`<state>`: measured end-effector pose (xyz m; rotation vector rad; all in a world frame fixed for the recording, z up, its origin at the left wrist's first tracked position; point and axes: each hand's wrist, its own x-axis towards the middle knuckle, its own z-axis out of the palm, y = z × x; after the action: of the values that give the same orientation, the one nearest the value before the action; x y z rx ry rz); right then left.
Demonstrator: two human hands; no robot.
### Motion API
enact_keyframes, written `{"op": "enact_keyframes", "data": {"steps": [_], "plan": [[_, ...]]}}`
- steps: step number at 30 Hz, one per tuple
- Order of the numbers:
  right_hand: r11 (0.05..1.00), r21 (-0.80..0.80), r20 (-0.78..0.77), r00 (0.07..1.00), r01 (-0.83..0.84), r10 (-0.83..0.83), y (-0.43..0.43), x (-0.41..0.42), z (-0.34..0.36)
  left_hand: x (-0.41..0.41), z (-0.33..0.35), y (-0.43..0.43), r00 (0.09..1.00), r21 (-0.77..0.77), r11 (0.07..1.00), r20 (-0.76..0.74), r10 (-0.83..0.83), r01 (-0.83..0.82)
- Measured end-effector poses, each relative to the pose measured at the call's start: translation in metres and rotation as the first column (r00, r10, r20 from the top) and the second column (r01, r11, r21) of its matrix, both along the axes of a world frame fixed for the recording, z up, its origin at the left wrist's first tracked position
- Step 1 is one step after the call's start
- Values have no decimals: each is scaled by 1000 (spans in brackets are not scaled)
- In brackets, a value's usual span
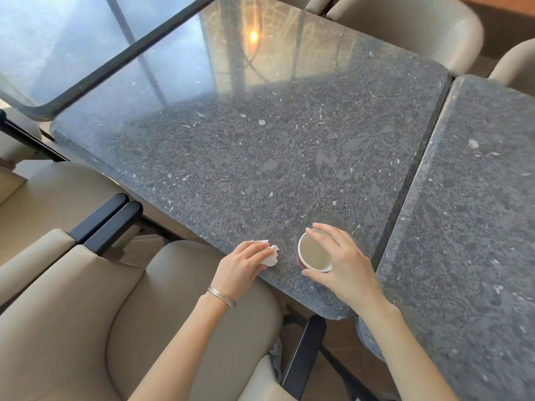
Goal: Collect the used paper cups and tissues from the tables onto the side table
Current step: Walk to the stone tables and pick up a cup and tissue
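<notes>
Fingers [314, 231] of the right hand [344, 261] curled over the rim of the paper cup [314, 254], thumb against its near side, gripping it. Held a red-walled cup with a pale inside, upright or barely tipped, at about 6 o'clock on the tabletop [260, 157], close to the near edge. Could not tell whether the base was touching the stone or just lifted. Looked empty, though any dregs were impossible to judge.

Closed around a crumpled white tissue [270, 254] with the left hand [246, 263], at 9 o'clock from the cup and just beside it, the paper bulging out past the knuckles. Wore thin metal bangles [221, 296] on that wrist.

Likely risks: crushing the thin rim with a top-down grip and dropping the cup; tipping it and spilling leftover liquid on the stone or the seats; shedding a torn scrap from a loosely bunched tissue on the way to the side table, which was nowhere in view.

Showed dark speckled stone, polished, reflecting a warm lamp [254, 36] at 12 o'clock. Butted against a second matching table [477, 198] at 3 o'clock. Ringed by beige padded chairs [86, 314] at 7 to 9 o'clock and more at 1 o'clock, with a window [43, 39] at 10 to 11 o'clock.
</notes>
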<state>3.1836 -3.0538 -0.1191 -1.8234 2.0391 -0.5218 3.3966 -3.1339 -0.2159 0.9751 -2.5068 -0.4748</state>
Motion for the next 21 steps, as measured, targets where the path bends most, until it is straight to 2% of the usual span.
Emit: {"op": "enact_keyframes", "data": {"steps": [5, 14, 21], "plan": [[998, 5, -38, 997, 70, -70, 26, 25, 10, 13, 8, 14, 999, 45, 998, -34, -41, 42], [964, -147, -30, 973, 223, -229, 128, 104, 76, 80, 90, 68, 959, -171, 961, -142, -244, 219], [921, -141, -41, 927, 363, -372, 224, 165, 132, 123, 150, 137, 884, -282, 868, -117, -453, 408]]}}
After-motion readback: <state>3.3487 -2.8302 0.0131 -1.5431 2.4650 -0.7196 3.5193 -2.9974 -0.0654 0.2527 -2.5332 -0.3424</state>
